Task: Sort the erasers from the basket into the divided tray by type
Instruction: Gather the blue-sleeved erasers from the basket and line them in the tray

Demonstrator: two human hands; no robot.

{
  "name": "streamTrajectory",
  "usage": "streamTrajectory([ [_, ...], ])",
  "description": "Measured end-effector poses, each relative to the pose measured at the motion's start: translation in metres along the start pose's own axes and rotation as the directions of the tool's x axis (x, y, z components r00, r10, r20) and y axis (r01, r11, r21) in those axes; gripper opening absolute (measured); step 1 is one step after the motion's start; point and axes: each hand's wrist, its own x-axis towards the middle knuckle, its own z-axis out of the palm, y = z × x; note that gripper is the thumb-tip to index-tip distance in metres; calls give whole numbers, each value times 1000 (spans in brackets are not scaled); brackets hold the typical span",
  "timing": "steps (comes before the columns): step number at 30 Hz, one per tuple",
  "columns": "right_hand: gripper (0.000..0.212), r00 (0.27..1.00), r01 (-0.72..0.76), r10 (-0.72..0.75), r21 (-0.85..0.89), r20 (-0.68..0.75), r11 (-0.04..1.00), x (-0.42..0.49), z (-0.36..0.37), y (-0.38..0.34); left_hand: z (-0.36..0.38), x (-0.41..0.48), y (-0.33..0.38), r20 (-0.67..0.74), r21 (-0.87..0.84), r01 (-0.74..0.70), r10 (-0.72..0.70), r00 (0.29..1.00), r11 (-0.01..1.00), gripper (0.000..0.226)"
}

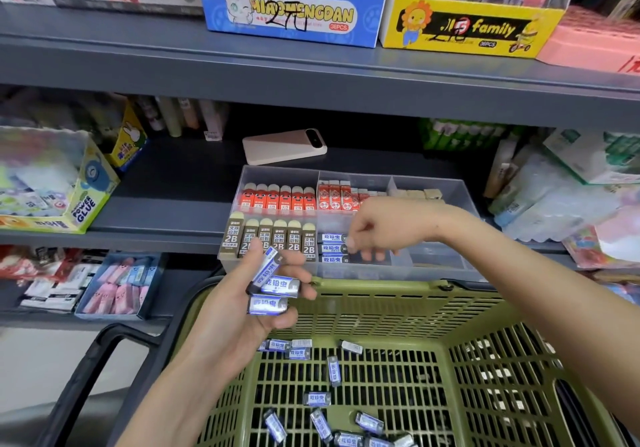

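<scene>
Three blue-and-silver sleeved erasers [272, 285] lie stacked in the left hand [235, 311], whose fingers and thumb curl round them above the near rim of the green basket [381, 304]. Below that hand, loose erasers [334, 370] of the same kind lie scattered on the basket's slatted floor. The right hand [381, 230] dips into a compartment of the clear divided tray [436, 268] with its fingers curled; I cannot tell whether it pinches an eraser. Just left of its fingertips a column of matching erasers [333, 248] is already laid. Further left of it stand brown 2B erasers [277, 238], with red erasers [277, 199] beyond them.

These should be light, stiff little blocks. The glossy sleeve may slip on the rubber, so a pinch across the long sides at mid-sleeve seems safest. The tray sits on a grey shop shelf [166, 183] beyond both hands, with a pink phone [284, 147] behind it and stationery boxes to either side. The compartment looks tight for fingers.
</scene>
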Motion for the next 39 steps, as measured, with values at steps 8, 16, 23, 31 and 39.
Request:
streamTrajectory([
  [8, 17, 888, 434, -320, 376, -329, 818, -29, 33, -47, 12, -2, -8, 74, 119, 30, -39, 996, 992, 72],
  [16, 5, 875, 459, -166, 670, -454, 584, -30, 27, -33, 9, -1, -9, 103, 101, 39, -50, 993, 994, 62],
  [23, 8, 842, 87, 46, 219, -537, 972, -23, 9, 25, -10, 2, -4, 119, 9, 31, -32, 992, 999, 52],
  [31, 25, 804, -117, 26, -115, -594, 986, -8, 30, 22, -5, 1, -10, 124, 51, 67, -73, 990, 996, 52],
  [39, 16, 867, -66, -128, -366, -481, 928, -9, 28, 23, -6, 2, -10, 134, 27, 69, -72, 988, 997, 51],
])
